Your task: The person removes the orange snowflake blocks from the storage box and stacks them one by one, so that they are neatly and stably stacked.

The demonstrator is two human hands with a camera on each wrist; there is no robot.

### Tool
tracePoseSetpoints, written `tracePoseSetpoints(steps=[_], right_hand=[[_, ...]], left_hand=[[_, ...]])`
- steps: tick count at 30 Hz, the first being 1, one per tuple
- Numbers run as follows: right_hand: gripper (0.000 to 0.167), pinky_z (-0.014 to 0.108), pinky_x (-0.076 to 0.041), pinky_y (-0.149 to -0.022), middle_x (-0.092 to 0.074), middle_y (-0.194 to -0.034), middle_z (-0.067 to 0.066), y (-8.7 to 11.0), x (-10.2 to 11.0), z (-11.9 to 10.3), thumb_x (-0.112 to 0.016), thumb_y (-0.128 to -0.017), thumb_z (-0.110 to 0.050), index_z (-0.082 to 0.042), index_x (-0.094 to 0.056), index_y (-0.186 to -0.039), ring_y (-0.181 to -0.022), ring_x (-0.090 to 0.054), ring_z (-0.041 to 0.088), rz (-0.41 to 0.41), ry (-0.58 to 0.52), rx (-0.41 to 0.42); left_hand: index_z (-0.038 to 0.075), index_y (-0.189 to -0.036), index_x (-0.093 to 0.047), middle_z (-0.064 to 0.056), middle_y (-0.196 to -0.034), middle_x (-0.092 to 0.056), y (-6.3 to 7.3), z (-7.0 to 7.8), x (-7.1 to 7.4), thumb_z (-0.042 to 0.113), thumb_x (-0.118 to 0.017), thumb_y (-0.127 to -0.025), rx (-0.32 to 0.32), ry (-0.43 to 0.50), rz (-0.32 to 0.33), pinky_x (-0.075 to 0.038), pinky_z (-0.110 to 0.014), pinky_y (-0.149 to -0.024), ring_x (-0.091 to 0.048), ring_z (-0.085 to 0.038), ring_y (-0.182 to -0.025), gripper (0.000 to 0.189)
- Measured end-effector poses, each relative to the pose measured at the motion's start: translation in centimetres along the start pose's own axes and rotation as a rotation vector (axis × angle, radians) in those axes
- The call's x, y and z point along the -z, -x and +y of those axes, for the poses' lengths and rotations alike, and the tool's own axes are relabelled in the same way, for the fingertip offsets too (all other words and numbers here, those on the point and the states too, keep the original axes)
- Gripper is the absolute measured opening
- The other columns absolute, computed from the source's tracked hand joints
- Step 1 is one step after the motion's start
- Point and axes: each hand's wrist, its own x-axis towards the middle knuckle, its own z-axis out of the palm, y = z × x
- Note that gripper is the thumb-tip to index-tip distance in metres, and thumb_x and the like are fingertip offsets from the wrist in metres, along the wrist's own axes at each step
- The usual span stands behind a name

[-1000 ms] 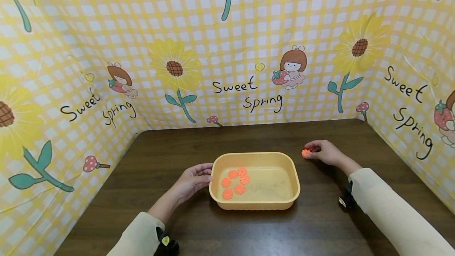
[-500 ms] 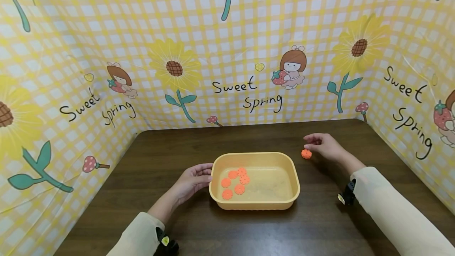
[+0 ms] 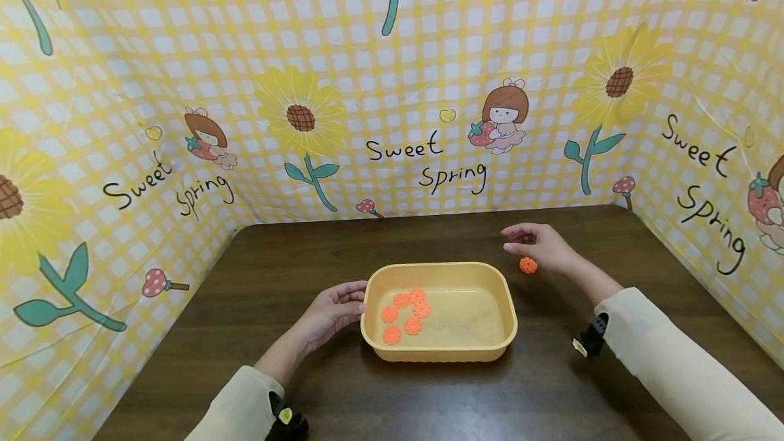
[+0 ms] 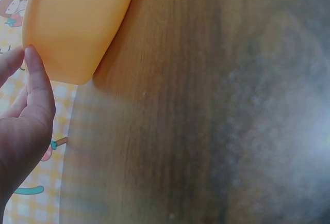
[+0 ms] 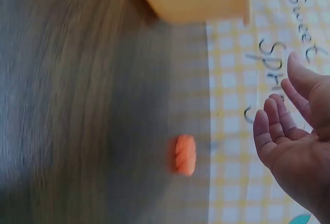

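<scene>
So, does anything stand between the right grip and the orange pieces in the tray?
Only the tray wall: the right grip is outside, beyond the far right corner; the orange pieces lie inside. Nothing else shows between.

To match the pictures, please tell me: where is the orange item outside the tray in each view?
Head: orange item right of centre, just below the right hand.
Left wrist: not in it.
Right wrist: lower half, slightly right of centre.
Shared landmark: the tray, visible in all three.

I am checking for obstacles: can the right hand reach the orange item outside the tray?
Probably yes: the right hand holds nothing, the orange item lies close by, and nothing visible stands between.
</scene>
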Motion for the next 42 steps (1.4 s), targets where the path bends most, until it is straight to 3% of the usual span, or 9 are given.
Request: tracePoseSetpoints(steps=[7, 9, 14, 16, 18, 25, 32, 42], right_hand=[[0.036, 0.023, -0.051, -0.078, -0.064, -0.114, 0.016, 0.1, -1.2, -2.3, -0.069, -0.092, -0.018, 0.003, -0.063, -0.122, -0.098, -0.060, 0.024, -0.017, -0.038, 0.019], [0.036, 0.022, -0.050, -0.064, -0.064, -0.112, 0.016, 0.2, -1.5, -2.9, -0.069, -0.092, -0.018, 0.002, -0.063, -0.122, -0.093, -0.059, 0.023, -0.026, -0.068, 0.008], [0.034, 0.024, -0.050, -0.061, -0.064, -0.107, 0.014, 0.3, -2.7, -4.1, -0.068, -0.092, -0.015, 0.002, -0.063, -0.121, -0.090, -0.058, 0.023, -0.058, -0.100, 0.025], [0.032, 0.024, -0.051, -0.074, -0.064, -0.107, 0.013, 0.3, -3.3, -4.3, -0.068, -0.092, -0.014, 0.003, -0.063, -0.120, -0.094, -0.058, 0.024, -0.072, -0.102, 0.045], [0.032, 0.028, -0.052, -0.077, -0.064, -0.106, 0.014, 0.3, -3.8, -4.5, -0.068, -0.092, -0.013, 0.003, -0.063, -0.119, -0.094, -0.059, 0.025, -0.088, -0.115, 0.057], [0.028, 0.030, -0.051, -0.078, -0.063, -0.106, 0.018, 0.5, -5.6, -5.2, -0.068, -0.092, -0.010, 0.002, -0.064, -0.118, -0.094, -0.058, 0.025, -0.157, -0.143, 0.086], [0.031, 0.032, -0.051, -0.078, -0.064, -0.103, 0.015, 0.5, -7.4, -5.4, -0.069, -0.091, -0.009, 0.005, -0.064, -0.118, -0.093, -0.058, 0.023, -0.217, -0.100, 0.107], [0.034, 0.037, -0.051, -0.086, -0.063, -0.112, 0.021, 0.2, -9.8, -5.5, -0.071, -0.089, -0.010, 0.006, -0.063, -0.118, -0.099, -0.060, 0.024, -0.334, -0.090, 0.122]], left_hand=[[-0.011, -0.140, -0.038, -0.014, -0.111, -0.056, 0.0, -0.1, 0.0, -0.003, -0.063, -0.091, -0.004, -0.001, -0.004, -0.053, -0.029, -0.085, -0.060, -0.018, -0.096, 0.056], [-0.011, -0.140, -0.038, -0.014, -0.111, -0.056, 0.0, -0.1, 0.0, -0.003, -0.063, -0.091, -0.005, 0.000, -0.006, -0.053, -0.029, -0.085, -0.060, -0.018, -0.096, 0.056], [-0.011, -0.140, -0.038, -0.014, -0.111, -0.056, 0.0, -0.1, 0.0, -0.003, -0.063, -0.091, -0.007, -0.001, -0.004, -0.053, -0.030, -0.085, -0.059, -0.018, -0.097, 0.056], [-0.011, -0.140, -0.039, -0.015, -0.111, -0.056, -0.1, -0.1, 0.0, -0.003, -0.063, -0.090, -0.007, 0.000, -0.002, -0.053, -0.030, -0.085, -0.059, -0.019, -0.097, 0.056], [-0.011, -0.140, -0.039, -0.015, -0.111, -0.056, -0.1, -0.2, 0.0, -0.003, -0.063, -0.090, -0.007, 0.001, -0.001, -0.053, -0.030, -0.085, -0.059, -0.019, -0.097, 0.056], [-0.010, -0.140, -0.039, -0.014, -0.111, -0.056, -0.1, -0.2, 0.1, -0.003, -0.063, -0.091, -0.001, 0.001, 0.004, -0.053, -0.030, -0.085, -0.059, -0.019, -0.097, 0.056], [-0.010, -0.140, -0.039, -0.015, -0.112, -0.055, -0.2, -0.2, 0.1, -0.004, -0.063, -0.091, 0.003, 0.001, 0.007, -0.053, -0.030, -0.084, -0.059, -0.020, -0.097, 0.055], [-0.010, -0.140, -0.039, -0.014, -0.111, -0.055, -0.1, -0.2, 0.1, -0.004, -0.063, -0.090, 0.006, 0.010, 0.010, -0.053, -0.030, -0.084, -0.059, -0.018, -0.096, 0.056]])
